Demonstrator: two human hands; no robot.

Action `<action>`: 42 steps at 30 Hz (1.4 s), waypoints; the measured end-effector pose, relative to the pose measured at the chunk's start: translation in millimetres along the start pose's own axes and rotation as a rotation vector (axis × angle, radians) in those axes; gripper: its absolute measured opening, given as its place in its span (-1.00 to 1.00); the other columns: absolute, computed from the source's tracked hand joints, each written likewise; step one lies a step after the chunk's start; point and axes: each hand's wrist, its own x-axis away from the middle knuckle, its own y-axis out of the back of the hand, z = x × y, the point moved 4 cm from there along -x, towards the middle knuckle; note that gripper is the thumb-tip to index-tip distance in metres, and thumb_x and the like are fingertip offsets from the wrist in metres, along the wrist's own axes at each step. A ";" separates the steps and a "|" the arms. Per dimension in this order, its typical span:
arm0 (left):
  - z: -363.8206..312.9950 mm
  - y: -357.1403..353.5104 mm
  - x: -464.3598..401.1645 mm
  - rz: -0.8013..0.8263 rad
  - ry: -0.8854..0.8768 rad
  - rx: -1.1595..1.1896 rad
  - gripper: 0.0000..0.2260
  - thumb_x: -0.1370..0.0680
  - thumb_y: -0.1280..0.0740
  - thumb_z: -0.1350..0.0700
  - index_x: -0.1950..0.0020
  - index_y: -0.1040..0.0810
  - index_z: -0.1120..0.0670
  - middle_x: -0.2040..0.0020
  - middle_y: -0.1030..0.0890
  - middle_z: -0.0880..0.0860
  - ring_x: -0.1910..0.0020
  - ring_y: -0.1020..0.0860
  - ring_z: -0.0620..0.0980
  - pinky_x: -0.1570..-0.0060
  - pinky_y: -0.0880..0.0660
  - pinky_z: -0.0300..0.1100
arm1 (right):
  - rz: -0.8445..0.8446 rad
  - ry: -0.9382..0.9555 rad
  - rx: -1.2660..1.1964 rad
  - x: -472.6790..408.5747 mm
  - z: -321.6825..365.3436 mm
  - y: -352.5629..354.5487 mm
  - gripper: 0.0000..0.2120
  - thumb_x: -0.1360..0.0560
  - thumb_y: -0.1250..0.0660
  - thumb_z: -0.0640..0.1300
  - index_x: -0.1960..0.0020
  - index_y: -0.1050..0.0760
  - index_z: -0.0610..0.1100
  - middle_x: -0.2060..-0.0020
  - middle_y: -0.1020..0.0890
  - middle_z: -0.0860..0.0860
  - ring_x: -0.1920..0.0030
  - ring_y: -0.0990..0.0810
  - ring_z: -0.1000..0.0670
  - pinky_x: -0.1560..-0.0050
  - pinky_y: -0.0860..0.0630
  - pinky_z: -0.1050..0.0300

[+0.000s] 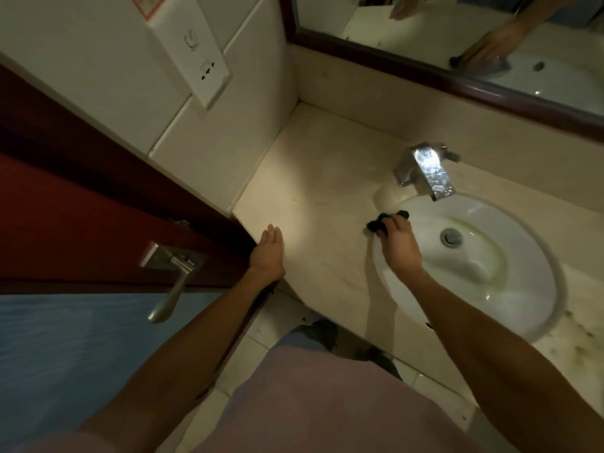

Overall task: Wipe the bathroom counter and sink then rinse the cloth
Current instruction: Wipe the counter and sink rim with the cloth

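Black cloth (380, 223) sits bunched at the sink's (523, 308) left rim, just below the tap (428, 171), pinched in the curled fingers of the right hand (397, 245). Left hand (268, 253) lies flat and open on the pale counter (327, 178) edge, holding nothing.

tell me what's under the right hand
A dark cloth is bunched under the right hand, pressed on the rim of the sink near the counter. Most of the cloth is covered by the fingers, so its size is unclear.
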 end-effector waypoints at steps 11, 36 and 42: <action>42.8 15.5 -4.1 -0.029 -0.107 0.312 -0.26 -0.52 -0.27 0.41 -0.63 -0.12 0.01 -0.63 -0.09 -0.01 -0.59 -0.13 -0.02 -0.55 -0.06 -0.22 | 0.178 0.481 0.032 35.7 170.5 -98.8 -0.79 -0.53 -0.36 -0.26 -0.14 -0.59 -0.28 -0.15 -0.59 -0.25 -0.16 -0.56 -0.27 -0.18 -0.54 -0.19; -73.7 -36.8 35.8 -0.034 -0.088 0.178 -0.21 -0.55 -0.34 0.13 -0.65 0.08 0.01 -0.65 0.12 0.05 -0.62 0.08 0.16 -0.54 -0.16 0.03 | 0.278 0.393 0.350 106.7 -18.8 4.7 -0.68 -0.53 -0.34 -0.28 -0.28 -0.48 -0.28 -0.27 -0.52 -0.21 -0.29 -0.45 -0.33 -0.07 -0.55 -0.23; -68.7 -38.6 31.3 -0.034 -0.113 0.201 -0.23 -0.54 -0.34 0.10 -0.65 0.02 -0.01 -0.65 0.06 0.05 -0.61 0.03 0.16 -0.53 -0.17 0.02 | 0.277 0.555 0.293 119.4 37.1 -20.5 -0.60 -0.44 -0.44 -0.25 -0.26 -0.51 -0.24 -0.28 -0.53 -0.20 -0.26 -0.48 -0.27 -0.20 -0.54 -0.18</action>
